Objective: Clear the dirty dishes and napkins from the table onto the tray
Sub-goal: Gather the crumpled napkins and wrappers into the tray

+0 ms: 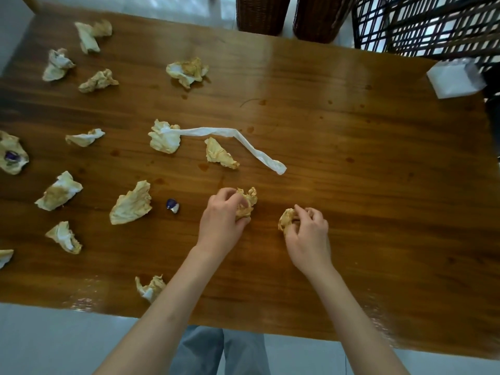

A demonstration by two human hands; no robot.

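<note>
Hands over a wooden table (351,158), seen from above. Left hand (221,220), fingers curled, grips a stained crumpled napkin (247,203) near the table's middle; right hand (308,234), fingers likewise curled, pinches a second stained napkin (286,219) just beside it. Other soiled napkins lie scattered to the left, with a long twisted white napkin (243,139) beyond the hands and a small blue wrapper (172,205) nearby.

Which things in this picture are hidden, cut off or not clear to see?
Head view only:
- Tray: not in frame.
- Napkin: partly covered by left hand.
- Napkin: partly under right hand.
- Napkin: cut by left edge.
- White packet: blurred, contents unclear.
</note>
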